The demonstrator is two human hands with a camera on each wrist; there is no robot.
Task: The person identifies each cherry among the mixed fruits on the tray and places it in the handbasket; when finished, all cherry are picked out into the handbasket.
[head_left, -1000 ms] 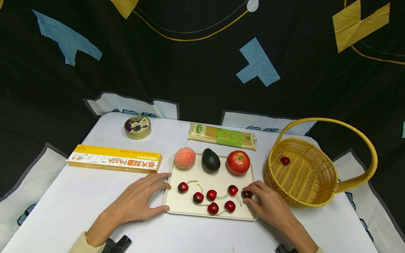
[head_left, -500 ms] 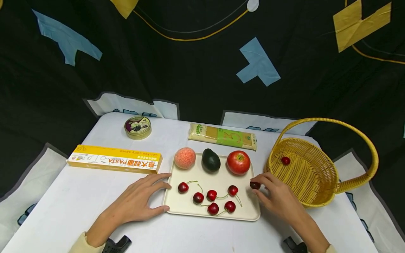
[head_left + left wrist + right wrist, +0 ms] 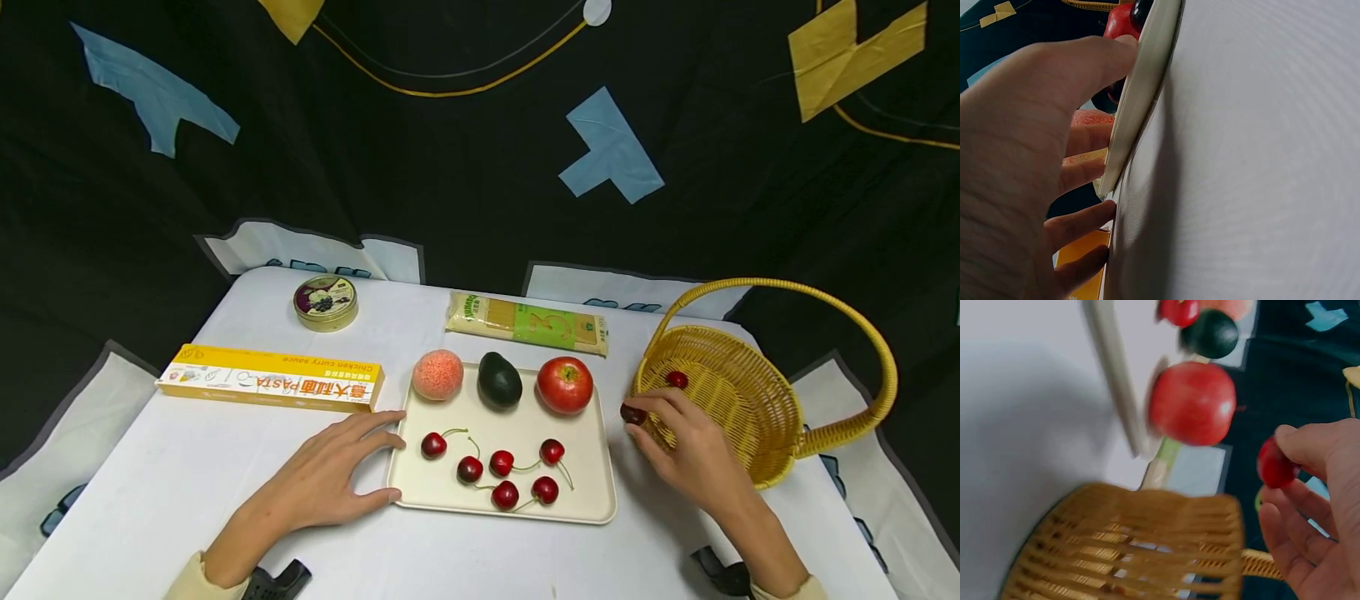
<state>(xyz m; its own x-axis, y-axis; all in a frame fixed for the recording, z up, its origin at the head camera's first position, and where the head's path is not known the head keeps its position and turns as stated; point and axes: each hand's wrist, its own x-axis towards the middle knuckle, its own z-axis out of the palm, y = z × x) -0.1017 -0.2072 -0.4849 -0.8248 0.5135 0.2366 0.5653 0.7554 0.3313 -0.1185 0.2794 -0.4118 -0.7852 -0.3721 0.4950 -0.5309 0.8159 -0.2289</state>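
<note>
My right hand [image 3: 693, 446] pinches a dark red cherry [image 3: 1274, 464] between thumb and fingers, at the left rim of the yellow wicker basket [image 3: 780, 417]. One cherry [image 3: 677, 380] lies inside that basket. My left hand [image 3: 330, 471] rests with spread, straight fingers against the left edge of a cream tray [image 3: 480, 510]; in the left wrist view its thumb [image 3: 1107, 59] touches the tray's rim. Several stemmed cherries, one of them a cherry [image 3: 505, 495] near the front, lie on the tray. Behind them sit a pinkish round fruit [image 3: 438, 375], an avocado [image 3: 500, 381] and a red apple [image 3: 565, 386].
A yellow pasta box [image 3: 270, 377] lies left of the tray, and a round tin [image 3: 326, 302] stands behind it. A packet of noodles [image 3: 528, 323] lies at the back. The basket's tall handle [image 3: 885, 367] arches over its right side. A dark patterned cloth hangs behind the table.
My right hand has carried the pinched cherry from the tray's right side, rightward and up to the basket's rim. The left hand has stayed at the tray.
</note>
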